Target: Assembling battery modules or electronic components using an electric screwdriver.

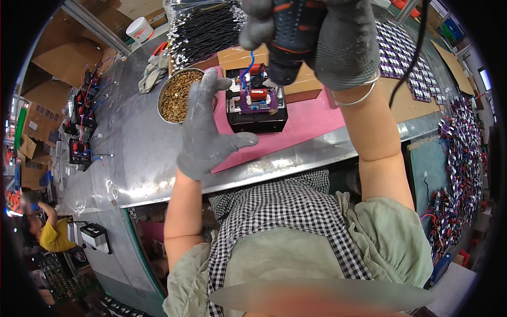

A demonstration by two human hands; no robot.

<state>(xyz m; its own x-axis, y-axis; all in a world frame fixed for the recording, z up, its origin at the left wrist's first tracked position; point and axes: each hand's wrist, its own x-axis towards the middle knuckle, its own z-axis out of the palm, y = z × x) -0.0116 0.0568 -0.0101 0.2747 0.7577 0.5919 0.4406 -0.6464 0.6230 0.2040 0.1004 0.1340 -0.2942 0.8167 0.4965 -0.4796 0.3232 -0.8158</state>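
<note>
My right hand, in a grey glove, is wrapped round a dark power screwdriver with orange trim, held up over the far part of the bench. Below it stands a black housing topped by a purple circuit board with red components and a blue wire. My left hand, gloved too, is just left of the housing, thumb and fingers spread. Whether it touches the housing I cannot tell. Beyond its fingers, a round metal bowl of small brass-coloured screws is partly covered.
A pink mat lies under the housing on the metal bench. Bundled black cables and a white bucket are at the back. Rows of circuit boards lie right; finished-looking assemblies stand left. Another person is far left.
</note>
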